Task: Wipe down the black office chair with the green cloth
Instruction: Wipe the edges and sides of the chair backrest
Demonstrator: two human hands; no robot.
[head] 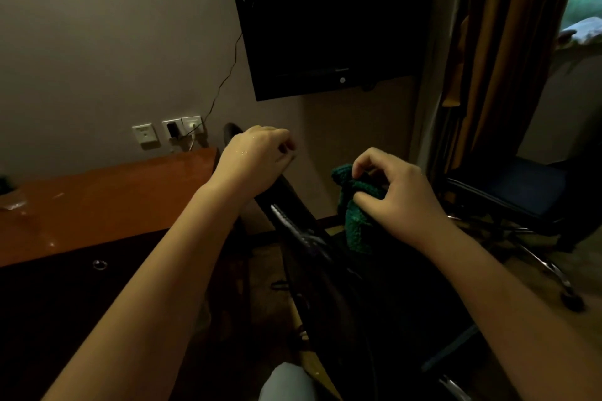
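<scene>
Two bare hands are at work over a black office chair (312, 247), which stands tilted just beside the right end of an orange-brown wooden desk (107, 202). The left hand (257, 159) rests on the upper rim of the chair's back, fingers curled inward and bunched together; I cannot tell from here whether they actually close round the rim. The right hand (400, 195) holds the green cloth (355, 221), thumb and fingertips pinching its bunched top while the rest hangs down against the dark chair.

On the wall behind hangs a dark flat television (325, 16), with a row of white wall sockets (169, 132) above the desk's far edge and a cable running up from them. At the right, an orange-brown curtain (498, 58) hangs beside a second chair with a blue seat (521, 189).
</scene>
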